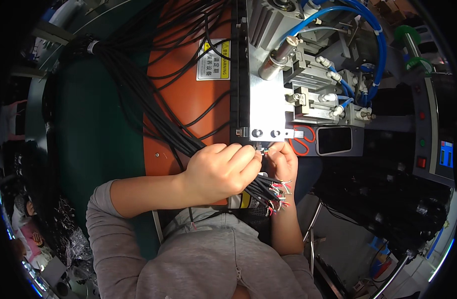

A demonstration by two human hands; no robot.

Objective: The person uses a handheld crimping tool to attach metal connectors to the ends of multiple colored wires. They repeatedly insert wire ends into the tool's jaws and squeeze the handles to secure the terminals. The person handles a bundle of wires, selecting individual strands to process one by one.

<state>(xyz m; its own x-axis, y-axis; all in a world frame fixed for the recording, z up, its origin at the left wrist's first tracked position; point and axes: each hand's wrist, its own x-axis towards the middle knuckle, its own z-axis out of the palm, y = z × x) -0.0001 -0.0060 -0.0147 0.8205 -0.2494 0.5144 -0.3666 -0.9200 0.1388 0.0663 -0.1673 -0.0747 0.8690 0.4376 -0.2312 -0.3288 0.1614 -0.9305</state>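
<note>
- Grey sleeves (139, 249) and the front of my grey top fill the bottom of the head view, closest to the lens; both forearms run up from there to the machine.
- My left hand (223, 172) is curled nearly shut, thumb and forefinger pinched together at the tip. I judge it grips one thin wire end, though the wire itself is too small to make out.
- My right hand (283, 162) sits just beside it, fingers folded in close. It rests over the bundle of black cables (263, 189), whose stripped red and white ends (281, 197) fan out below the knuckles.
- Both fingertips meet right under the metal plate (266, 107) of the pneumatic press, at its lower edge.
- My judgement: a wire end is being fed into the tooling. The next move calls for a steady, straight insertion, fingers kept clear of the press.
- Red-handled scissors (303, 142) lie just right of the hands.
</note>
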